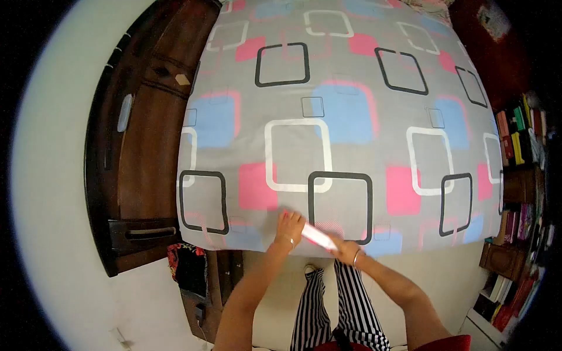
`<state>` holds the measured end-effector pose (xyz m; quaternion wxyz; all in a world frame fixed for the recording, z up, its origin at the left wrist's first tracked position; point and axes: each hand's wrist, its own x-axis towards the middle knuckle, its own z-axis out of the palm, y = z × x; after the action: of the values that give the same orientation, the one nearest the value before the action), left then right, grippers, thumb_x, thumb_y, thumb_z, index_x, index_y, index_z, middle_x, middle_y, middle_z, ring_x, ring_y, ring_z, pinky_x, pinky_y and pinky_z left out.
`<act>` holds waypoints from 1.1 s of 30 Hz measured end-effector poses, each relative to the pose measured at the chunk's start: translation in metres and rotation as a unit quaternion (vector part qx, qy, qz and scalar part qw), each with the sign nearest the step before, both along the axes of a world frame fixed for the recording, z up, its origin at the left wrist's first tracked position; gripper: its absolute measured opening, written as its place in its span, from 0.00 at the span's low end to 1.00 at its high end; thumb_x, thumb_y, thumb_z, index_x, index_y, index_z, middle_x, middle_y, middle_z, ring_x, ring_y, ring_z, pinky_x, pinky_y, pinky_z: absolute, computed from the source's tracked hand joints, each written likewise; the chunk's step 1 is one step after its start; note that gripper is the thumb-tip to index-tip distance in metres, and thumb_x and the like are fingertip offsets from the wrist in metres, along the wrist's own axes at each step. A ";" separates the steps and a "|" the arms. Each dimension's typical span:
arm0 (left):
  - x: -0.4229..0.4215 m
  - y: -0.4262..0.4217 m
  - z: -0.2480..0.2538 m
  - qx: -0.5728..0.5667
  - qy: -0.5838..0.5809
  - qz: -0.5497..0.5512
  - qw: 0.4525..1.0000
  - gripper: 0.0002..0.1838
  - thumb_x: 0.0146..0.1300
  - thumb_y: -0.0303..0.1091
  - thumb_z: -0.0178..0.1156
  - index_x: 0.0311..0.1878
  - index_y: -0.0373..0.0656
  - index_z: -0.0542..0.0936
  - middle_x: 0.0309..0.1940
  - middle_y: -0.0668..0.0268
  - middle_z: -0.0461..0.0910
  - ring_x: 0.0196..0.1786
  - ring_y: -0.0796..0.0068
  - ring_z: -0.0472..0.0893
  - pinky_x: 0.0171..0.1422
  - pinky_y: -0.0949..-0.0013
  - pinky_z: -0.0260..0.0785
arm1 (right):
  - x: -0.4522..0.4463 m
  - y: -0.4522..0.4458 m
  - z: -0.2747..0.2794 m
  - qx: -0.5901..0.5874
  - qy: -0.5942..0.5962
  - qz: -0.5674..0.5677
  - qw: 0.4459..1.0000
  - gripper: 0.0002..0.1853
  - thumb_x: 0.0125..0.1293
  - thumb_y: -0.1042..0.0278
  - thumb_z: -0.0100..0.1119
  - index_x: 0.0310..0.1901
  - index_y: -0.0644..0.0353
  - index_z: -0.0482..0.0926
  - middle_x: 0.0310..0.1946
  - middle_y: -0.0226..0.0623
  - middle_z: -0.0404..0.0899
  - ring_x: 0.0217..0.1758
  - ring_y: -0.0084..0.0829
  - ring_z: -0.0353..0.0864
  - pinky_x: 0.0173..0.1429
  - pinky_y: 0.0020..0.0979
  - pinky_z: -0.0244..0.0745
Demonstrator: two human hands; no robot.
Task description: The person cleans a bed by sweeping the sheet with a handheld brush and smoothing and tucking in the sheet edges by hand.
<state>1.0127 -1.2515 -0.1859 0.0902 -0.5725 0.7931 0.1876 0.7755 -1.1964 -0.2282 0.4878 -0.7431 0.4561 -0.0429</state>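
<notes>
Between my two hands, just above the near edge of the bed, is a narrow white-and-pink oblong item [319, 236]; its exact kind is unclear. My left hand [290, 228] has its fingers closed at the item's upper left end. At the lower right end, my right hand [346, 251] is closed on it. Both wrists wear a bangle. Beneath and beyond the hands spreads a grey bedsheet [293, 105] printed with pink, blue, white and black squares, lying mostly smooth over the bed.
A dark wooden unit [146, 146] runs along the bed's left side. On the right stand shelves with several books [518, 131]. A low wooden stand [219, 275] with dark floral cloth [190, 269] is near my left. My striped trousers [357, 298] show below.
</notes>
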 end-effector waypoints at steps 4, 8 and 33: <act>-0.024 -0.136 -0.025 -0.136 -0.035 -0.075 0.987 0.13 0.55 0.29 0.51 0.44 0.43 0.76 0.47 0.63 0.74 0.61 0.66 0.67 0.69 0.48 0.44 | -0.016 -0.136 0.001 -0.058 0.067 -0.034 0.995 0.32 0.60 0.57 0.53 0.66 0.45 0.54 0.30 0.50 0.79 0.30 0.50 0.79 0.36 0.45 0.74; -0.059 -0.254 -0.055 -0.250 0.003 -0.122 0.961 0.16 0.55 0.30 0.50 0.48 0.43 0.74 0.47 0.63 0.74 0.64 0.65 0.65 0.70 0.48 0.44 | -0.026 -0.260 -0.034 -0.183 0.143 -0.061 0.971 0.32 0.61 0.57 0.52 0.66 0.45 0.52 0.27 0.48 0.78 0.28 0.49 0.78 0.33 0.46 0.72; 0.039 0.042 -0.100 0.033 -0.076 0.163 0.983 0.15 0.49 0.31 0.56 0.43 0.44 0.75 0.43 0.59 0.74 0.53 0.59 0.70 0.68 0.53 0.48 | 0.107 -0.066 -0.090 -0.024 0.004 0.345 0.938 0.23 0.67 0.61 0.42 0.63 0.52 0.60 0.36 0.54 0.79 0.38 0.48 0.81 0.40 0.46 0.76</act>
<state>1.0521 -1.2095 -0.2864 0.1373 -0.7034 0.6733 0.1817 0.8826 -1.2619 -0.3179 0.4523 -0.8668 0.1724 0.1204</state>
